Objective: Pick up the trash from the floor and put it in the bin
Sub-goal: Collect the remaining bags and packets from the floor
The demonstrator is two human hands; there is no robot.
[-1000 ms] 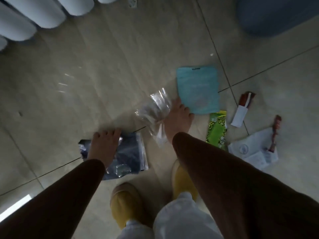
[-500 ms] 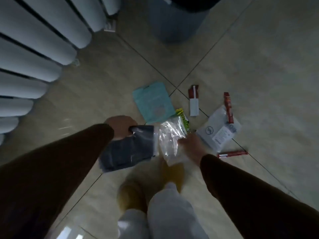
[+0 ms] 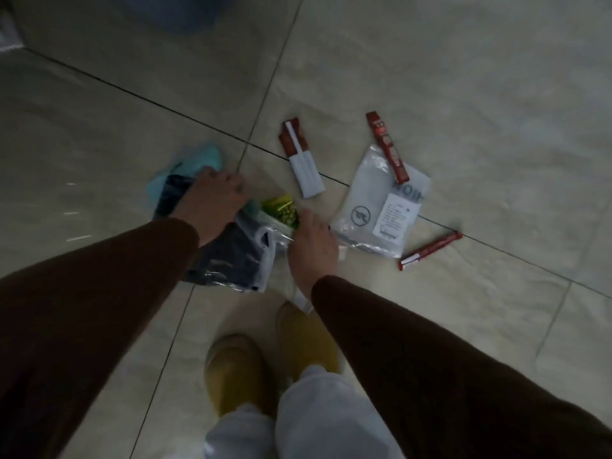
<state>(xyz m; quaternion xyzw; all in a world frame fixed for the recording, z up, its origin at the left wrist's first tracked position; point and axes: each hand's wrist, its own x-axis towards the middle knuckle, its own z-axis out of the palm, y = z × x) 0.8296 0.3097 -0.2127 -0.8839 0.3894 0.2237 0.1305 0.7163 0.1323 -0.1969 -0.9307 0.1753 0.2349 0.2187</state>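
Note:
My left hand (image 3: 212, 202) grips a dark plastic bag (image 3: 228, 260) and presses on a teal pouch (image 3: 198, 160) lying under it. My right hand (image 3: 313, 250) holds a crumpled clear plastic bag (image 3: 276, 235), and its fingertips touch a green snack packet (image 3: 281, 210). On the tiles to the right lie a white mailer bag (image 3: 374, 207), a red-and-white wrapper (image 3: 301, 157) and two red sticks (image 3: 387, 147) (image 3: 430, 250). The blue-grey bin (image 3: 178, 11) shows blurred at the top edge.
My two yellow slippers (image 3: 265, 356) stand on the beige tiled floor (image 3: 463, 77) just below the trash pile. A white radiator edge (image 3: 6, 31) sits at the far top left. Bare tiles stretch to the right and far side.
Both hands have moved forward, each carrying its bag. The left now rests on the teal pouch, the right reaches the green packet. The view has swung right, so the radiator has left the frame.

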